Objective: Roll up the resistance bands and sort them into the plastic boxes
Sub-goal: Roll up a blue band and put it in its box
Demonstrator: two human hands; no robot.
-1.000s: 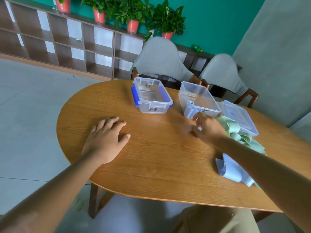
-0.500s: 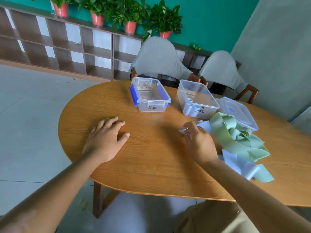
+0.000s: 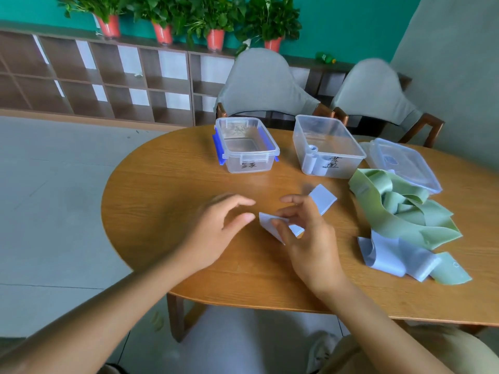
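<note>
A pale blue band point(image 3: 280, 225) is pinched by the right hand point(image 3: 305, 233) over the wooden table point(image 3: 167, 190); the left hand point(image 3: 216, 228) is held open beside it. Green bands point(image 3: 399, 211) are heaped right, near two plastic boxes point(image 3: 245, 144).

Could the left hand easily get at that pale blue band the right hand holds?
Probably yes: the left hand hovers open beside the pale blue flat rubber band, with nothing between them.
</note>
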